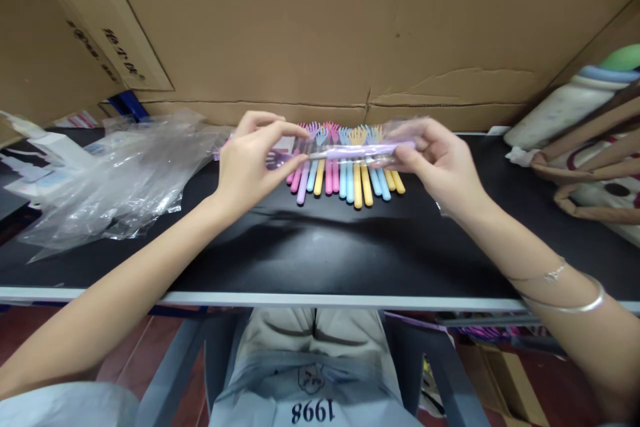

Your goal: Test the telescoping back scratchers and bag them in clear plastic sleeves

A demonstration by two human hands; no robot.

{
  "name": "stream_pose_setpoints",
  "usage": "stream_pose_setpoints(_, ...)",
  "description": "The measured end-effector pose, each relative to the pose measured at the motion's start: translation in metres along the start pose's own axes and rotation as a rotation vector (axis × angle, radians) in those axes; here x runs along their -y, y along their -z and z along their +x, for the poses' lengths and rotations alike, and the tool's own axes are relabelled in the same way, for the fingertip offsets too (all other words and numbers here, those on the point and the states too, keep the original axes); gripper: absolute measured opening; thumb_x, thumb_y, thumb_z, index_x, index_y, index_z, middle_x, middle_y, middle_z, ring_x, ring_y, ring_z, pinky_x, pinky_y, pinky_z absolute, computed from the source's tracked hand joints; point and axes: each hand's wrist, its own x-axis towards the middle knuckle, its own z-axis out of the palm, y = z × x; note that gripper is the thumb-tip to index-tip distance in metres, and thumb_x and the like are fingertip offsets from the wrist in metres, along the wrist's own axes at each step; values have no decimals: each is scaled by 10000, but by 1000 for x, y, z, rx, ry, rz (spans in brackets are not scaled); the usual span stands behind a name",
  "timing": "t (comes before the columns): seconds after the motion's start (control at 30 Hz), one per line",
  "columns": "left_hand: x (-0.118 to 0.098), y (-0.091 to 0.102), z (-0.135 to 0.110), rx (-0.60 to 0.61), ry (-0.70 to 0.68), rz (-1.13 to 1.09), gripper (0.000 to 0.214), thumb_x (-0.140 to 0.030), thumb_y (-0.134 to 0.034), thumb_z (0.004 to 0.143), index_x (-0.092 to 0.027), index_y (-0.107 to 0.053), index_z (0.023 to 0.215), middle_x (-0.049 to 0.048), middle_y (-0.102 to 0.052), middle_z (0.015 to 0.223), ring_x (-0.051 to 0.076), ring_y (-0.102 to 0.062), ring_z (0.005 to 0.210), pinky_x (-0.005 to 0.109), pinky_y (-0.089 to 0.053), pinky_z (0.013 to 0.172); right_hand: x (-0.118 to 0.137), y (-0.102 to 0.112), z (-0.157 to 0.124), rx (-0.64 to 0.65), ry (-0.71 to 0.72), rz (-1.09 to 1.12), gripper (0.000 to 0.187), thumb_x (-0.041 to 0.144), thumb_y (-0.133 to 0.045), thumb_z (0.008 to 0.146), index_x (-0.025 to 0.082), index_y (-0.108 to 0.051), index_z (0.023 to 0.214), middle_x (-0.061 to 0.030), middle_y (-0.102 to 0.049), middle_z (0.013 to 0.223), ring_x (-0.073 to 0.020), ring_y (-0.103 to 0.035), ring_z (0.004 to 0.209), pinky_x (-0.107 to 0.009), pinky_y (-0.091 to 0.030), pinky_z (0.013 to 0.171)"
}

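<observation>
A purple back scratcher (370, 150) with a thin metal rod is held level above the table, with clear plastic film around its handle. My left hand (255, 157) pinches it between thumb and finger near its claw end on the left. On the right, my right hand (435, 160) is closed on the handle end and the crinkled plastic bag (407, 125). Just behind and below, a row of pink, purple, blue and yellow back scratchers (357, 183) lies side by side on the black table (320, 253), claws pointing away from me.
A heap of clear plastic bags (135, 180) covers the table's left part, beside a white box-like object (63, 150). At right stand a pale bottle (565, 110) and a brown-handled bag (595, 167). Cardboard (310, 27) walls the back edge.
</observation>
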Motion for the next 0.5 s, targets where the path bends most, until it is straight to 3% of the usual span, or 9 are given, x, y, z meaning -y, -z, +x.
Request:
stream_pose_setpoints(0.1,0,2,0,-93,-15,40,216,-310,-593,886,-253,-617,1093,39,-678,1103,234,-512,1189,382,-467,970,7,5,-3,-131,156,-158,222,412,-617,864,257,-592,1020,-41,-639,1042,-179,-640,930,-339,-554,820)
stream_pose_setpoints(0.23,2,-5,-3,-48,-116,107,236,-307,-550,904,-236,-618,1118,53,-663,1129,226,-535,1175,363,-474,955,7,9,-9,-213,357,-521,201,343,-578,898,278,-591,1088,-42,-663,1042,-167,-630,856,-315,-514,765)
stream_pose_setpoints(0.37,3,-15,-7,35,-296,169,242,-266,-487,931,-232,-641,1114,67,-669,1077,191,-614,1034,307,-480,870,-2,10,-10,-138,417,-853,236,353,-512,932,250,-602,1124,-53,-703,1005,-191,-648,787,-329,-478,669)
stream_pose_setpoints(0.5,-5,-19,-9,64,-479,191,286,-162,-415,948,-249,-668,1051,37,-703,912,177,-625,995,285,-464,817,-1,-2,-13,61,504,-1010,265,307,-413,969,232,-654,1052,-56,-718,1000,-199,-657,816,-332,-474,695)
